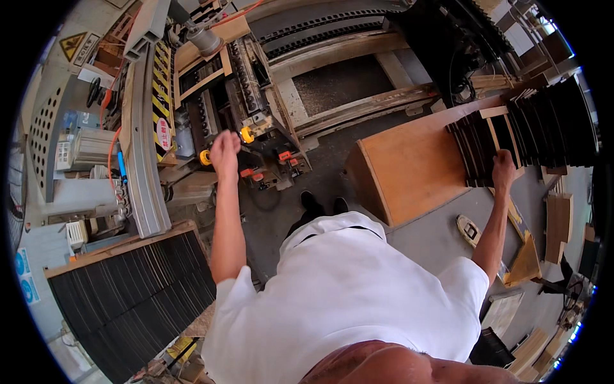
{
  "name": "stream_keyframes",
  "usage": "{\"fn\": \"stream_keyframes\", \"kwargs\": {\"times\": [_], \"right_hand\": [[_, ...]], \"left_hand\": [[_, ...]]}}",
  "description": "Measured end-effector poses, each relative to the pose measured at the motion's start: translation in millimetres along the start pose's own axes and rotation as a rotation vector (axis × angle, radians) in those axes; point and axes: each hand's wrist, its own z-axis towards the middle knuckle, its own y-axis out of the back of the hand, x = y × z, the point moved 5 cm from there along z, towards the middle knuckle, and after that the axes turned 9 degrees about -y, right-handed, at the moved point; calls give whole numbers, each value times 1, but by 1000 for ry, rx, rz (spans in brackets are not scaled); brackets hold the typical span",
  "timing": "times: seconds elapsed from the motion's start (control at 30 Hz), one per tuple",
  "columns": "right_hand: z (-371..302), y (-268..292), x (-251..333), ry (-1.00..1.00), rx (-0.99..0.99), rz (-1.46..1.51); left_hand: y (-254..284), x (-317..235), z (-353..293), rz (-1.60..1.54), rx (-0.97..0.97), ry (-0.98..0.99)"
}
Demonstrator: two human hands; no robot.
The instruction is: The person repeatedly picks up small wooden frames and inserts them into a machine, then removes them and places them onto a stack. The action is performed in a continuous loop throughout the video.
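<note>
My left hand (pixel 225 152) is over the near end of a machine (pixel 246 77), beside its yellow knobs (pixel 247 134). Its fingers are curled in, with nothing visible in them. A rectangular frame with pale wooden edges (pixel 221 75) lies on that machine. Off to the right, my right hand (pixel 504 165) is closed on the near end of a similar wooden frame (pixel 495 131) with a dark middle. This frame lies against rows of dark, thin-edged pieces (pixel 470 153) standing on a brown wooden table (pixel 409 160); my fingertips are partly hidden.
A rack of tightly packed dark strips (pixel 131 297) stands at the lower left. A metal beam (pixel 142 160) runs beside the machine's striped guard (pixel 162 96). Red clamps (pixel 285 157) stick out near my feet. A yellowish triangular stand (pixel 523 259) is on the floor at right.
</note>
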Motion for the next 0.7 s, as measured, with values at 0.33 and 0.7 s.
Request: {"fn": "stream_keyframes", "kwargs": {"times": [0.33,0.7], "right_hand": [[-102,31,190,401,-280,404],[-180,-67,417,842,150,526]], "left_hand": [[25,61,250,-713,-113,342],[36,91,194,-879,66,308]]}}
